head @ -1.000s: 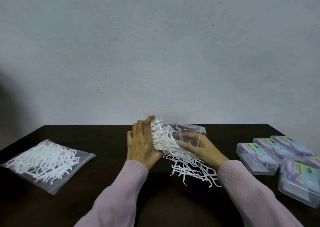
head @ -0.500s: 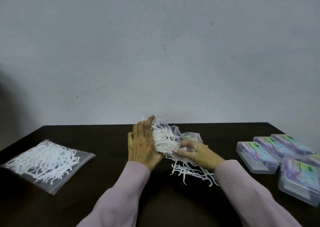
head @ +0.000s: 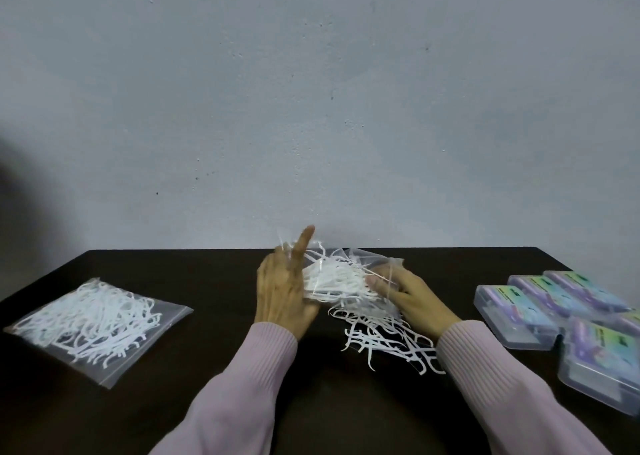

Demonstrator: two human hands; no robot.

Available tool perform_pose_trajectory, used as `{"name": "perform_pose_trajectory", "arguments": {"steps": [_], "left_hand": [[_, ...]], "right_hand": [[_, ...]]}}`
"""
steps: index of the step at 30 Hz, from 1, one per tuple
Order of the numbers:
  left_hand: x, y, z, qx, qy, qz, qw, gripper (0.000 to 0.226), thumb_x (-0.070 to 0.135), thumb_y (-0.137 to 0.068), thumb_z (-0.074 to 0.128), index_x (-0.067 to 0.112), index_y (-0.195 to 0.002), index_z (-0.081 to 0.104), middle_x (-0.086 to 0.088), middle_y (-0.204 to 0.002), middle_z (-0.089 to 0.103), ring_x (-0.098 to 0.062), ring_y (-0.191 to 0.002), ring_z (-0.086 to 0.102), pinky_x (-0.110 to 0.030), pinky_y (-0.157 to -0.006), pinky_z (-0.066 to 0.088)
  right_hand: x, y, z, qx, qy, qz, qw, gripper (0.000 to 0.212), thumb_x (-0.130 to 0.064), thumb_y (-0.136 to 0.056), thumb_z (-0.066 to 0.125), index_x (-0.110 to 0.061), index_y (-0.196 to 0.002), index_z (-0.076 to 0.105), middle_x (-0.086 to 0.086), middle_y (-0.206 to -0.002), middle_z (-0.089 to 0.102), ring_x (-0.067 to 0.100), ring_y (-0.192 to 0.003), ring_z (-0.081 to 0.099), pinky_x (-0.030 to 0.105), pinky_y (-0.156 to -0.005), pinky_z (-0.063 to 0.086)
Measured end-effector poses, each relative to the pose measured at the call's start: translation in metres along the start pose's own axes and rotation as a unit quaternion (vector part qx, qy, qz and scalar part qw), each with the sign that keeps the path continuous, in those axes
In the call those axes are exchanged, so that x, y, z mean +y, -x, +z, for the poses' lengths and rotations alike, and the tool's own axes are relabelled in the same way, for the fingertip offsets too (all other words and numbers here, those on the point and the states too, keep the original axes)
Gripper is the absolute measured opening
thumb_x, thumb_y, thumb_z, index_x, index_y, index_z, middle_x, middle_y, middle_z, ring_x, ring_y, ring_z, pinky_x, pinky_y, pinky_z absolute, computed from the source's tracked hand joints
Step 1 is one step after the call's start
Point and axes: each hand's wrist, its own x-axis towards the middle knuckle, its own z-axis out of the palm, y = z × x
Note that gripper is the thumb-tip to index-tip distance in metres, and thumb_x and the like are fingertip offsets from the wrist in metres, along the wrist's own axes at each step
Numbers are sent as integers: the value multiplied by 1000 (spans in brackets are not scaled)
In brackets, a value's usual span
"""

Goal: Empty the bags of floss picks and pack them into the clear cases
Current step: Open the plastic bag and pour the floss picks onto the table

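Observation:
A clear plastic bag [head: 360,264] of white floss picks is held above the middle of the dark table [head: 214,271]. My left hand [head: 284,291] grips its left side, one finger pointing up. On the bag's right side, my right hand [head: 408,298] pinches the plastic. A loose heap of floss picks [head: 384,336] lies on the table just below the bag. A second, full bag of floss picks [head: 93,319] lies flat at the far left. Several clear cases [head: 554,302] with purple-green labels sit at the right.
A plain grey wall [head: 311,108] rises right behind the table's far edge. The nearest clear case [head: 602,364] sits by the table's right edge, close to my right sleeve [head: 502,378].
The bag has been pulled lower and flatter between my hands. My left index finger has lifted to point up. More picks lie in the heap below.

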Motion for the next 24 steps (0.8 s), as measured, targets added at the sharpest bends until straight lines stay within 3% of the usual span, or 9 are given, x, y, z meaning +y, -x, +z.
{"name": "perform_pose_trajectory", "arguments": {"steps": [2,3,5,7,9,12,14,19,24], "left_hand": [[3,3,2,-16,-25,28,999,113,15,-51,88,34,-140,22,-14,-94,58,-31,-86,61,-60,-96,38],[4,4,2,-21,-30,29,999,105,13,-49,88,33,-136,31,-12,-92,57,-29,-83,60,-60,-94,42],[7,5,1,-18,-18,23,999,89,6,-49,85,29,-124,43,-9,-89,55,-25,-76,58,-47,-78,53],[8,4,0,-6,-8,10,1000,82,-3,-49,81,24,-120,51,-8,-87,54,-23,-72,55,-37,-68,48],[8,3,1,3,-11,-14,1000,77,-6,-52,81,20,-120,57,-8,-86,53,-20,-71,50,-33,-67,43],[4,3,1,15,-38,-32,999,76,-3,-54,83,21,-121,58,-7,-87,52,-21,-76,53,-33,-69,41],[2,1,-4,12,-33,-62,997,71,-5,-65,74,22,-128,54,-7,-95,48,-24,-88,51,-34,-77,39],[-8,-3,-10,34,-17,-160,986,69,-1,-76,68,25,-135,45,-12,-115,45,-26,-104,48,-38,-90,38],[-15,-6,-13,74,-23,-187,979,74,-4,-72,71,22,-135,45,-15,-119,44,-29,-108,47,-42,-94,37]], "right_hand": [[2,-1,2,14,13,-6,1000,14,-28,-94,45,-26,-106,52,-12,-107,52,0,-92,53,17,-80,47],[2,-1,2,26,16,-9,999,14,-29,-93,47,-26,-105,53,-13,-104,53,-1,-89,54,17,-78,47],[0,0,2,46,9,-17,999,13,-29,-91,50,-27,-103,55,-17,-98,54,-2,-82,54,13,-68,45],[-3,0,0,52,-15,-20,998,9,-28,-91,49,-32,-97,55,-21,-96,54,-3,-81,55,9,-62,45],[-5,0,-1,61,-19,-13,998,9,-28,-93,46,-33,-91,54,-18,-95,53,2,-81,54,8,-60,45],[0,-1,-1,81,16,4,997,17,-30,-93,44,-18,-94,56,-3,-99,54,13,-87,53,11,-66,43],[4,-1,-2,87,25,9,996,24,-30,-94,44,-11,-100,58,-2,-105,54,12,-92,53,11,-70,40],[10,-2,-9,104,51,25,993,31,-29,-95,44,-9,-113,58,-1,-106,54,9,-94,50,9,-70,36],[21,-4,-14,74,120,70,988,29,-31,-95,46,-10,-107,62,1,-99,58,8,-86,51,13,-65,35]]}}
